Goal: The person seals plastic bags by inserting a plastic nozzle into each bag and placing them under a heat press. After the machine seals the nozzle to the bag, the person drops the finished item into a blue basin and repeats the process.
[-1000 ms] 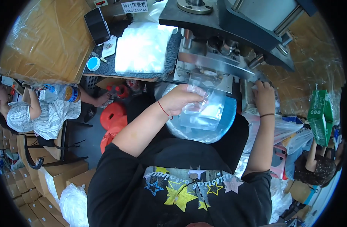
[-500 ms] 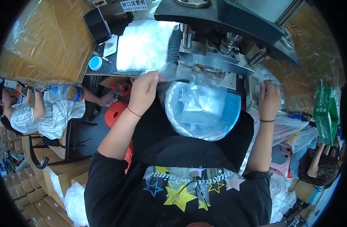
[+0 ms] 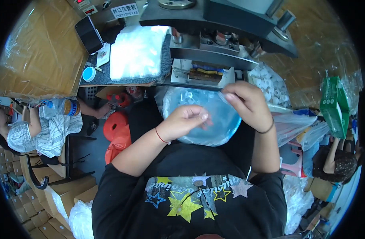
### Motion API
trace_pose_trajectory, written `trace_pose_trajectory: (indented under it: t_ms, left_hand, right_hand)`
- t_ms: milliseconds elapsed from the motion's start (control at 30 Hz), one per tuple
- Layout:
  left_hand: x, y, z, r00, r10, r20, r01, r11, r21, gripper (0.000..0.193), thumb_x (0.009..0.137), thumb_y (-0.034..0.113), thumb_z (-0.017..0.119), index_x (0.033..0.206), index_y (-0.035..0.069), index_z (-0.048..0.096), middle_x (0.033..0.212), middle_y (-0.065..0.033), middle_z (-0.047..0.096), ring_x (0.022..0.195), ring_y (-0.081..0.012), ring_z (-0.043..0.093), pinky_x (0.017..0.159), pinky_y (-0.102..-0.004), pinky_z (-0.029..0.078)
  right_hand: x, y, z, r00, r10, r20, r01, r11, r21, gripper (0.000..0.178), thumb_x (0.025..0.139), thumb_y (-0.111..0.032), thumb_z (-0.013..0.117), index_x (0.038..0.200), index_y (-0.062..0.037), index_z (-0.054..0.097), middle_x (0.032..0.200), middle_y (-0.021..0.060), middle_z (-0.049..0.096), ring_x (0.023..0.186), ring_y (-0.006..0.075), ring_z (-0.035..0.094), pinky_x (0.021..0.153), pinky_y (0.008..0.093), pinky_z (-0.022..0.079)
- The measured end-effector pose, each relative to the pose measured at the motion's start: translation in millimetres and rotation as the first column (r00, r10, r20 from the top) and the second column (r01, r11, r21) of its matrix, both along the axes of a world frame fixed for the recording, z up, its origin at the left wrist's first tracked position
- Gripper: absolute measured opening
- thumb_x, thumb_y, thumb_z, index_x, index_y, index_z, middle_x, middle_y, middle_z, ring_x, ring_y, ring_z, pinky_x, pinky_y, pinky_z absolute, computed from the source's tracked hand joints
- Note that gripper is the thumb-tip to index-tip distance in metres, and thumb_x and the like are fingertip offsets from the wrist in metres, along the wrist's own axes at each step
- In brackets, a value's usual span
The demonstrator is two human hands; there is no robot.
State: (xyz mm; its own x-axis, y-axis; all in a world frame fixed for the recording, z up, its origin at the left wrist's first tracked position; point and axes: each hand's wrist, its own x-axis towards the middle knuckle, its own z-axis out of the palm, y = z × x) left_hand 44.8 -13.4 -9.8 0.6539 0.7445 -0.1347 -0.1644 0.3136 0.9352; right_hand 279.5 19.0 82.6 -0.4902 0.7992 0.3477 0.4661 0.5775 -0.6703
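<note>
Above a round bin [image 3: 166, 104] lined with translucent film, my left hand [image 3: 182, 123] has its thumb and forefinger pressed together. Its fingertips are partly blurred, and whatever they hold is too clear to make out. My right hand [image 3: 250, 104] is at the bin's right side, pinching a small translucent plastic piece [image 3: 222, 96] between thumb and fingers. Small white plastic fittings [image 3: 270, 84] lie in a heap right of the press machine [image 3: 214, 63]. A stack of clear plastic bags [image 3: 136, 53] rests on the dark table to the left.
The press's dark upper frame [image 3: 222, 18] overhangs the work area. A phone-like dark screen [image 3: 89, 35] and a blue-lidded tub [image 3: 89, 74] are by the bag stack. Red plastic stools [image 3: 115, 126] stand lower left. Other people sit at both sides.
My left hand has moved from the bag stack's edge down and right over the bin. The right hand has left the fittings, moving left with a small piece. The view has shifted slightly.
</note>
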Motion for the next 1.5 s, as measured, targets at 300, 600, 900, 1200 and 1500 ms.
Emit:
trace_pose_trajectory:
  t_ms: [300,600,900,1200,1500]
  left_hand:
    - [17.8,-6.6,-7.8,0.986,-0.134,0.095,0.155,0.953,-0.259,0.032,0.098,0.023,0.063,0.120,0.001,0.061,0.111,-0.0146,0.069,0.096,-0.0230,0.070,0.081,-0.0331,0.057]
    - [-0.9,55.3,-15.2,0.971,0.201,0.127,-0.151,0.934,-0.324,0.027,0.093,0.010,0.065,0.116,-0.002,0.061,0.106,-0.0137,0.068,0.090,-0.0219,0.068,0.078,-0.0335,0.056]
    - [-116.2,63.1,-2.1,0.005,0.972,-0.236,0.417,0.213,0.884,0.066,0.086,0.025,0.070,0.141,-0.001,0.042,0.131,-0.0262,0.052,0.120,-0.0406,0.053,0.099,-0.0487,0.042]
    - [-67.4,22.6,6.4,0.801,0.548,-0.241,-0.384,0.779,0.496,0.013,0.093,0.010,0.066,0.099,-0.002,0.069,0.085,0.0016,0.067,0.077,-0.0025,0.058,0.069,-0.0205,0.047]
    - [-7.9,-4.8,3.7,0.965,0.192,-0.180,-0.145,0.958,0.246,0.023,0.099,0.020,0.061,0.101,-0.002,0.067,0.094,-0.0062,0.070,0.081,-0.0122,0.066,0.078,-0.0268,0.053]
  right_hand:
    - [58.0,7.3,-11.1,0.929,-0.366,0.061,0.355,0.925,0.135,0.032,0.088,-0.029,0.070,0.107,-0.0043,0.069,0.081,0.0129,0.060,0.072,0.0278,0.058,0.067,0.0376,0.046]
    - [122.2,8.3,-50.6,0.807,-0.328,0.491,0.334,0.939,0.078,0.016,0.089,-0.014,0.062,0.090,0.0020,0.063,0.086,0.0176,0.058,0.083,0.0379,0.056,0.076,0.0412,0.045]
    - [140.8,-12.5,-21.3,0.872,-0.277,0.403,0.350,0.929,-0.119,0.016,0.085,-0.001,0.062,0.100,0.0004,0.058,0.093,0.0117,0.055,0.082,0.0261,0.054,0.074,0.0323,0.044]
    - [30.0,-20.8,-29.4,0.979,-0.167,0.121,0.151,0.980,0.125,0.012,0.094,-0.007,0.052,0.101,0.0002,0.059,0.093,0.0142,0.059,0.085,0.0295,0.059,0.077,0.0345,0.046]
    - [-11.2,3.1,-3.4,0.999,-0.037,0.033,0.029,0.973,0.229,0.009,0.092,-0.009,0.060,0.096,-0.0014,0.064,0.083,0.0099,0.062,0.079,0.0235,0.059,0.072,0.0335,0.046]
